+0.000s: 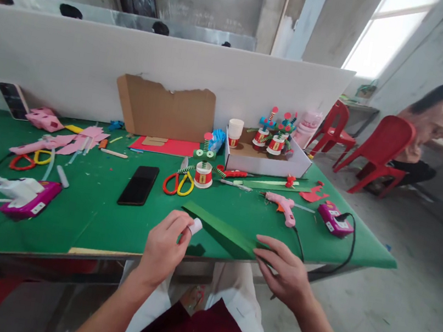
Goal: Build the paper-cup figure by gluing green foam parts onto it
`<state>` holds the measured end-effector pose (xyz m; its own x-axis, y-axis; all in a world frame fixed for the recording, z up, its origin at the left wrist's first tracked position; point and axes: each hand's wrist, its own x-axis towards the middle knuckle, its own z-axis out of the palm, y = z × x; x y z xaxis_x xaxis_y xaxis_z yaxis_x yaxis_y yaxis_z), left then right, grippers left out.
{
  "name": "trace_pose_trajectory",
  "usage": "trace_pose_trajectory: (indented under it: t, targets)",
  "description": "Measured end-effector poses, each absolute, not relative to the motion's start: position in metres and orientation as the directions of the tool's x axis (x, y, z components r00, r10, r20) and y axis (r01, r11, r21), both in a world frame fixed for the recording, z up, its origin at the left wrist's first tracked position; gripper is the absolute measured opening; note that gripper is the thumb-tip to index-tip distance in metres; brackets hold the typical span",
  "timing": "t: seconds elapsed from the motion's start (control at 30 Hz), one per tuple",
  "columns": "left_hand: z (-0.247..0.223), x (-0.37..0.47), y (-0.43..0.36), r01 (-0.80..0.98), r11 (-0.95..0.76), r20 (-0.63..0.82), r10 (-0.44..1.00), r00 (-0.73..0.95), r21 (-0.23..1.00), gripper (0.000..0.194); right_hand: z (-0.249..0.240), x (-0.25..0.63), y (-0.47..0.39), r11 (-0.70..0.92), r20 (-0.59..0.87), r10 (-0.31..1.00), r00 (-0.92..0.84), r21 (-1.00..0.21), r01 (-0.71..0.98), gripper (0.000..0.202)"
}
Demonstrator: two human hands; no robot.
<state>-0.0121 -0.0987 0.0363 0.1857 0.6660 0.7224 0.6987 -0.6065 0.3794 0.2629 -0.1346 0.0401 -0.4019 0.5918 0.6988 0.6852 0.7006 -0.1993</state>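
My left hand is closed round a small white roll above the table's front edge. To its right, my right hand pinches the near end of a long green paper strip, which slants away to the left over the green table. Beyond the strip stands a paper-cup figure with a green head and coiled arms. Beside that figure lie scissors with red and yellow handles. A pink glue gun rests past my right hand.
A black phone lies left of the scissors. Purple power strips sit at both sides. A white box holds more cup figures, near a standing cardboard piece. At the right, a person sits by red chairs.
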Motion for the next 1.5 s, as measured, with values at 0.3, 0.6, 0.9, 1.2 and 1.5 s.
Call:
trace_pose_trajectory:
  t: [0.3,0.6,0.9,1.2,1.5]
  targets:
    - [0.039,-0.004,-0.092,0.649,-0.644,0.734,0.652,0.19,0.404,0.017,0.03,0.243,-0.173,0.549,0.703,0.646,-0.298,-0.157,0.821,0.031]
    - [0.004,0.023,-0.08,0.564,-0.723,0.643,0.659,0.391,0.398,0.019,-0.012,0.2,-0.153,0.571,0.426,0.811,-0.402,-0.423,0.704,0.038]
    - [-0.018,0.023,-0.091,0.479,-0.709,0.505,0.705,0.497,0.518,0.023,-0.01,0.198,-0.151,0.514,0.465,0.852,-0.241,-0.651,0.559,0.016]
    - [-0.017,0.025,-0.092,0.413,-0.686,0.478,0.72,0.503,0.599,0.023,-0.01,0.196,-0.136,0.367,0.388,0.919,-0.068,-0.782,0.503,0.007]
    - [-0.002,0.019,-0.089,0.41,-0.611,0.414,0.777,0.475,0.677,0.021,-0.001,0.196,-0.127,0.043,0.018,0.997,-0.074,-0.94,0.339,0.022]
